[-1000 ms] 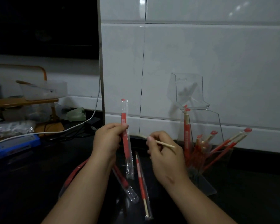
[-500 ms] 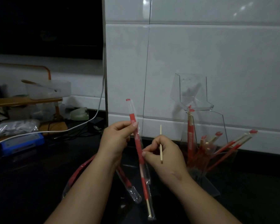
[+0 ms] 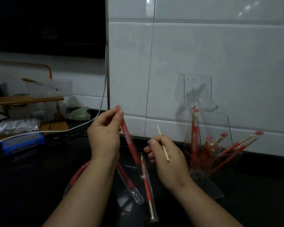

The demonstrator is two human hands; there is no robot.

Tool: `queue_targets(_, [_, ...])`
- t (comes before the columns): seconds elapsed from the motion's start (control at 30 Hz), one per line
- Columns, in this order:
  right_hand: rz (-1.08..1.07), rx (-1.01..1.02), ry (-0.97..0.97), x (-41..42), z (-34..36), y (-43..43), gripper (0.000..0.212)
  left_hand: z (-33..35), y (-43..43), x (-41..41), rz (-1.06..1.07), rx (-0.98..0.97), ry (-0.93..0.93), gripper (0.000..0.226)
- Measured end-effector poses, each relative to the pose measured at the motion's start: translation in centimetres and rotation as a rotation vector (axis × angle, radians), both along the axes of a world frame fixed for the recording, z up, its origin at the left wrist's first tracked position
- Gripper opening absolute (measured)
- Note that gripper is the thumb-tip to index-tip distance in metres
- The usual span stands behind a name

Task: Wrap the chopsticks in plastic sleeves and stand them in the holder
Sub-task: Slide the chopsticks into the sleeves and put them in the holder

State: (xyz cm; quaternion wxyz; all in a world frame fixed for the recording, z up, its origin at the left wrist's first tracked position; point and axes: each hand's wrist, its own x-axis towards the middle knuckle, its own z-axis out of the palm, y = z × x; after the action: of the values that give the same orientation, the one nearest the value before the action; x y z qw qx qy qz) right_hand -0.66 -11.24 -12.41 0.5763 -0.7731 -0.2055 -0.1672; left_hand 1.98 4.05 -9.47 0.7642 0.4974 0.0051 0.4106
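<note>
My left hand (image 3: 105, 136) pinches the top of a clear plastic sleeve (image 3: 129, 138) with a red band, which hangs slanting down to the right. To its right, my right hand (image 3: 166, 154) pinches a thin pale wooden stick (image 3: 162, 141), its tip pointing up and left, apart from the sleeve. A clear acrylic holder (image 3: 208, 128) stands against the white tiled wall at the right, with several sleeved chopsticks (image 3: 236, 145) leaning in it. More sleeves and a sleeved chopstick (image 3: 147, 185) lie on the dark counter below my hands.
A white cable (image 3: 82, 125) runs across the counter at the left, past a blue device (image 3: 21, 142). Behind it stand a wooden rack (image 3: 26, 99) with a clear plastic tub (image 3: 49, 90) and some bags. The white tiled wall (image 3: 203, 54) closes off the back.
My left hand has slid up to the sleeve's top end, and the sleeve now tilts further. My right hand has turned the stick from pointing right to pointing up.
</note>
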Motion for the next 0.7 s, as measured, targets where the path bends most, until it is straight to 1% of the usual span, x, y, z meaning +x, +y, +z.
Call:
queue_targets(0.1, [-0.008, 0.115, -0.025, -0.4, 0.2, 0.2, 0.031, 0.0, -0.3, -0.7, 0.134, 0.122, -0.058, 0.013])
queue_targets(0.23, [-0.010, 0.199, -0.166, -0.9, 0.7, 0.1, 0.043, -0.3, -0.6, -1.1, 0.244, 0.272, -0.086, 0.022])
queue_targets(0.3, [-0.003, 0.262, -0.231, -1.2, 1.0, -0.1, 0.038, -0.3, -0.8, -1.0, 0.266, 0.311, -0.082, 0.023])
queue_targets(0.37, [-0.026, 0.303, -0.323, -1.6, 1.4, -0.3, 0.029, -0.3, -0.9, -1.0, 0.259, 0.304, -0.085, 0.023])
queue_targets(0.4, [-0.047, 0.300, -0.380, -1.8, 1.5, -0.4, 0.024, -0.3, -0.9, -1.0, 0.257, 0.303, -0.084, 0.022])
queue_targets(0.47, [-0.058, 0.283, -0.469, -2.1, 1.5, -0.3, 0.022, -0.2, -1.1, -1.0, 0.252, 0.322, -0.073, 0.023])
queue_targets(0.6, [0.004, 0.327, -0.456, -2.5, 1.4, -0.2, 0.019, -0.4, -1.3, -0.9, 0.268, 0.362, -0.082, 0.029])
queue_targets(0.7, [0.016, 0.360, -0.466, -2.7, 1.5, -0.3, 0.013, -0.8, -1.0, -0.4, 0.310, 0.405, -0.078, 0.029])
